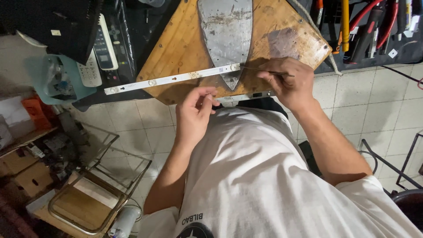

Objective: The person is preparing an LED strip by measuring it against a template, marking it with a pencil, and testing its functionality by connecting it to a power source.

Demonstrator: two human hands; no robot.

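Tweezers are pinched in the right hand, tips set at the end of the white LED strip laid along the wooden board's near edge; the left hand is curled, holding nothing visible.

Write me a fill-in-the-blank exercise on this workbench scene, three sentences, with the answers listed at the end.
1. The long white LED strip lies across a board made of ____.
2. The thin tweezers are held in the ____ hand, with the tips at the strip's end.
3. The left hand is close to the strip but does not ____ it.

Missing words: wood; right; touch
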